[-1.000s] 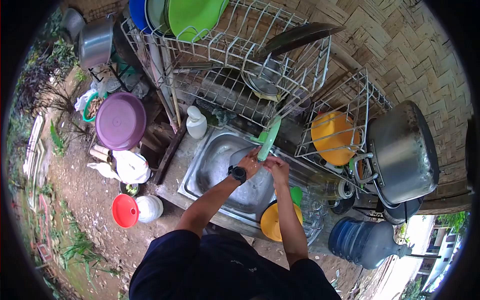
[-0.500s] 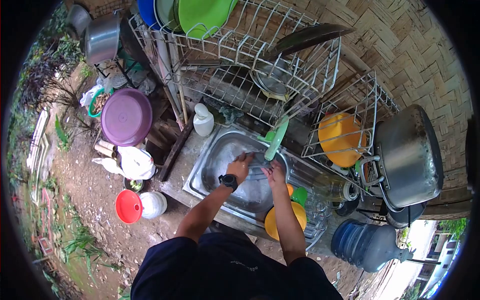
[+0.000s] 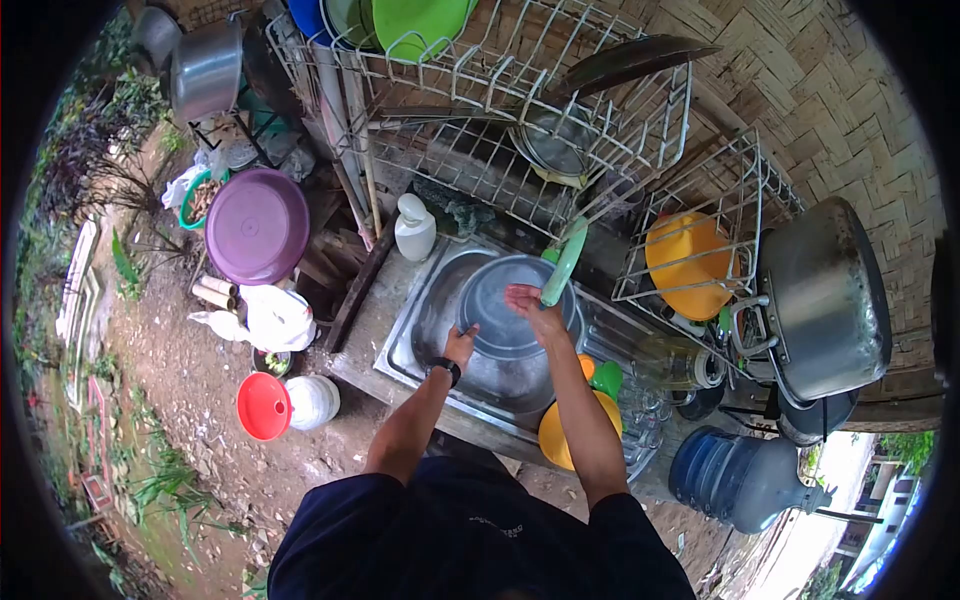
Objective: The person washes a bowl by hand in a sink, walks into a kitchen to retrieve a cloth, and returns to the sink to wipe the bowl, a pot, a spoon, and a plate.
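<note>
A round, shallow grey metal pan [image 3: 500,285] is held over the steel sink [image 3: 420,372], its broad face turned up toward me. My left hand [image 3: 461,345] grips its near left rim, with the thumb over the edge. My right hand [image 3: 540,314] lies over the right part of the pan, fingers stretched out and palm partly upturned. Those fingers are close to the end of a light green sleeve [image 3: 566,262] that hangs down over the sink, at the tap's place.
A white pump bottle [image 3: 414,232] stands at the sink's left corner. Yellow [image 3: 552,437] and green [image 3: 607,378] plastic ware and glasses crowd the drainboard on the right. Behind is a wire dish rack [image 3: 470,85]. A large pot [image 3: 825,290] and a blue water jug [image 3: 725,475] stand right.
The pan has turned from nearly edge-on to face-up. My left hand has shifted down and left to its near rim; my right hand has moved up over its face and opened out.
</note>
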`<action>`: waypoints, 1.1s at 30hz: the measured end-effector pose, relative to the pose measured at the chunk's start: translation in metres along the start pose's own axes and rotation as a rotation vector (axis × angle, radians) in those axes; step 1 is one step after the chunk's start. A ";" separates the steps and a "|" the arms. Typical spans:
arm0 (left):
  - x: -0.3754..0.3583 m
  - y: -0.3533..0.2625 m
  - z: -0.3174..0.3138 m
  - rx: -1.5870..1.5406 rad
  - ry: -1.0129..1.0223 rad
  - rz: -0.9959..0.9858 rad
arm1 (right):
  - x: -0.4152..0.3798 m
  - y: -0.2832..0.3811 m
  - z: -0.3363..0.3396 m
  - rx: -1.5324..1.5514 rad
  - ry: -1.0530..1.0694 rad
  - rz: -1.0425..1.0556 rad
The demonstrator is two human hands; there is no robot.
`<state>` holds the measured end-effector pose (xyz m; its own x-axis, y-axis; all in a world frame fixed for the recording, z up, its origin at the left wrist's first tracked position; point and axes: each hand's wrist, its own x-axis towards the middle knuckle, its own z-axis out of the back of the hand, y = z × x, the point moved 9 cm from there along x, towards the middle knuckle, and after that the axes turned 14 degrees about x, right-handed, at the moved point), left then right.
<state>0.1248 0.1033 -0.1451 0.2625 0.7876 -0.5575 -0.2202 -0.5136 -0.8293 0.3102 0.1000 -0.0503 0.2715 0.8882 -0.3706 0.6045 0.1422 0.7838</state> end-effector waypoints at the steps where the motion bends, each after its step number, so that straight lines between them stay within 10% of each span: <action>1: 0.005 0.007 -0.009 -0.124 0.024 -0.005 | -0.002 -0.002 -0.005 0.034 0.030 -0.060; 4: 0.003 0.010 -0.027 -0.325 0.038 0.077 | -0.010 -0.017 0.015 -0.211 -0.106 -0.249; 10: -0.027 -0.035 -0.054 -0.625 0.064 0.070 | -0.023 -0.035 -0.007 -0.246 -0.035 0.198; 15: -0.020 -0.024 -0.040 -0.534 0.145 0.141 | -0.104 -0.031 -0.066 -1.164 0.170 0.634; 24: -0.040 -0.011 0.015 -0.291 -0.014 0.121 | -0.088 0.027 0.006 -1.724 -0.002 0.734; 29: -0.033 0.065 0.020 -0.303 0.164 0.366 | -0.039 0.019 0.064 -0.925 -0.404 0.219; 33: -0.026 0.100 0.034 -0.148 0.279 0.419 | -0.032 0.030 0.034 -1.121 -0.278 -0.274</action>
<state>0.0636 0.0432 -0.2124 0.4249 0.3943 -0.8149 -0.2298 -0.8237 -0.5183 0.3453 0.0613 -0.0318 0.4722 0.6627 -0.5812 -0.2876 0.7391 0.6091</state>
